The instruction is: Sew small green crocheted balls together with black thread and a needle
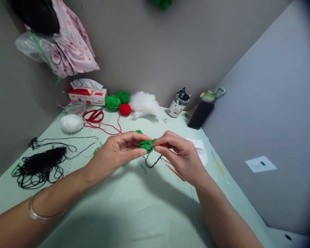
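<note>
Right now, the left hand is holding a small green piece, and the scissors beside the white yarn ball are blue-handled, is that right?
Not quite: the scissors beside the white yarn ball are red-handled, not blue-handled, as the head view shows. The left hand is indeed holding a small green piece.

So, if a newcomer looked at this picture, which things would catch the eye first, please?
Probably the small bright-green yarn piece at the centre, held in the left hand's grip, with the right hand's grip at its edge. Next, the tangled black yarn bundle on the left of the pale green tabletop. Behind, the round red yarn ball stands out beside fluffy white stuffing.
</note>
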{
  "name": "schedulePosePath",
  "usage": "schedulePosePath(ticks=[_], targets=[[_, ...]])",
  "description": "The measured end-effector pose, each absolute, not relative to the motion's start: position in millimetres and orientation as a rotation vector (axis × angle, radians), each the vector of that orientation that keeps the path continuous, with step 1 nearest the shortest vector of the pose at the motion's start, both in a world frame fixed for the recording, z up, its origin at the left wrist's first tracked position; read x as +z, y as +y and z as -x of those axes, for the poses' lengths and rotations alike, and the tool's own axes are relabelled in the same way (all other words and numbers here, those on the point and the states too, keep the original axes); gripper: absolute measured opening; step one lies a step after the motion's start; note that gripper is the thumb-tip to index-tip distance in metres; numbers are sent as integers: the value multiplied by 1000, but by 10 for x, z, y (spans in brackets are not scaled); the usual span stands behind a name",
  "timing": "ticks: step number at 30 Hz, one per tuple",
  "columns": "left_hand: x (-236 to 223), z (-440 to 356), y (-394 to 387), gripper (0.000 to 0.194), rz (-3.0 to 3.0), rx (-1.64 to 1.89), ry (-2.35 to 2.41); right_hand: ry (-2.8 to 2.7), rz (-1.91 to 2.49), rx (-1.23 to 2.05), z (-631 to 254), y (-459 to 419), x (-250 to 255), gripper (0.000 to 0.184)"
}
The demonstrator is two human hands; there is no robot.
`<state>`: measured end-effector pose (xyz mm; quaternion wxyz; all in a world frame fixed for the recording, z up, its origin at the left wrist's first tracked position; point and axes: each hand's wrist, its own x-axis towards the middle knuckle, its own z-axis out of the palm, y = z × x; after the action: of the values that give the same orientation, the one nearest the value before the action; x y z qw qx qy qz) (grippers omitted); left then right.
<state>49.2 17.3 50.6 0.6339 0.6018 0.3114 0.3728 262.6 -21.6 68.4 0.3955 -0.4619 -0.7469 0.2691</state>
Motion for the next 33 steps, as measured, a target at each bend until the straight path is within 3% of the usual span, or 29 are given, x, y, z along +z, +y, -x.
schedulePosePath(ticks=[7,13,19,28,33], targets=[[496,-521,145,22,-1319,946,776,-1814,1164,661,-2550,-222,573,22],[459,-551,159,21,-1322,922,750,-1830,1086,680,-2481,-201,499,23],[373,-555,188,25,-1383,832,728,-1980,1118,348,-2536,-202,590,8],[286,-604,161,18,-1459,775,729,-2073,1036,52,-2433,-304,663,16],[252,-602,211,27,-1456,747,765,-1668,992,379,-2488,-384,869,11]])
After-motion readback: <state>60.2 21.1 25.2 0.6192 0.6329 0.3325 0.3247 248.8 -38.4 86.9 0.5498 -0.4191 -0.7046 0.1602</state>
